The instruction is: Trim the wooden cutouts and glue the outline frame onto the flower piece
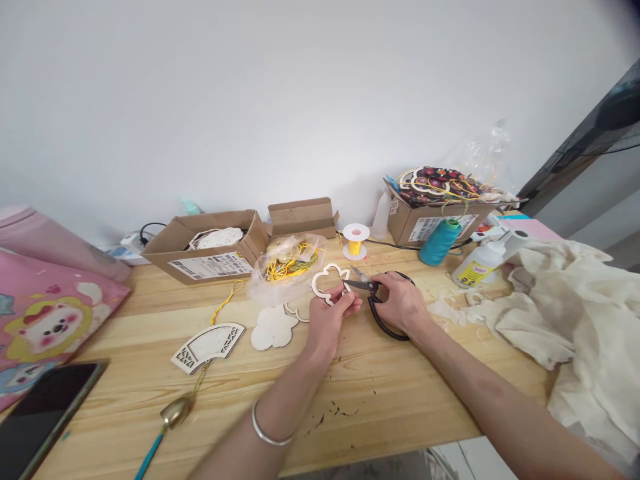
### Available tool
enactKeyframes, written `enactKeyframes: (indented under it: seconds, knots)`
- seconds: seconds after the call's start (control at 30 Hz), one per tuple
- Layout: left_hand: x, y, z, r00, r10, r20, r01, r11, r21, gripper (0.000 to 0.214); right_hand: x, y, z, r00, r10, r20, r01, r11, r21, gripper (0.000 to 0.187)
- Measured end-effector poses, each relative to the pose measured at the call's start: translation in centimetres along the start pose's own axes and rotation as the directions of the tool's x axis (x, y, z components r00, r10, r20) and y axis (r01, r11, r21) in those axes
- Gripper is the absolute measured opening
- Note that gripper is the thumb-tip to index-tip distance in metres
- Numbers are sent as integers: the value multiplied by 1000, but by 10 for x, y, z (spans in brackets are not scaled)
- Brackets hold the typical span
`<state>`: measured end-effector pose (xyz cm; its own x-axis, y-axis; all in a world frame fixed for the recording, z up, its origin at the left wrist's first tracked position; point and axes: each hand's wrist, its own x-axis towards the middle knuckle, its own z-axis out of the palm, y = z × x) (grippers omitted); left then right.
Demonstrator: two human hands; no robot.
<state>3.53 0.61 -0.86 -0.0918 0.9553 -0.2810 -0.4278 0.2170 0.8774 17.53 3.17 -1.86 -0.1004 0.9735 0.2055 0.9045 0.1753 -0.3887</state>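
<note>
My left hand (331, 316) pinches a thin wooden flower-shaped outline frame (330, 278) and holds it just above the wooden table (390, 387). My right hand (400, 300) grips black scissors (377, 297) by their large loop handles. The blade tips point left and meet the frame's right edge beside my left fingers. A solid flower-shaped white cutout (273, 328) lies on the table under and left of my left hand. A silver bangle (267, 430) circles my left wrist.
A fan-shaped wooden piece (209, 345) with a yellow cord lies left. A plastic bag of yellow thread (286, 263), open cardboard boxes (210, 250), a yellow spool (355, 240), a teal thread cone (439, 241), a glue bottle (477, 265), cream fabric (560, 313), a phone (45, 413) and a spoon (173, 417) surround.
</note>
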Motion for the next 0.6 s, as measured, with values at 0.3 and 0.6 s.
enactKeyframes:
  seconds: [0.3,0.6]
  knots:
    - [0,2,-4,999,44,10,-44,999,-1,19,-3,4,-2,998,-65,20,63,996,64,27]
    - [3,-1,0,997,46,-59,-48,998,-43,15,-1,-4,-1,1000,8,30,-8,1000,2,29]
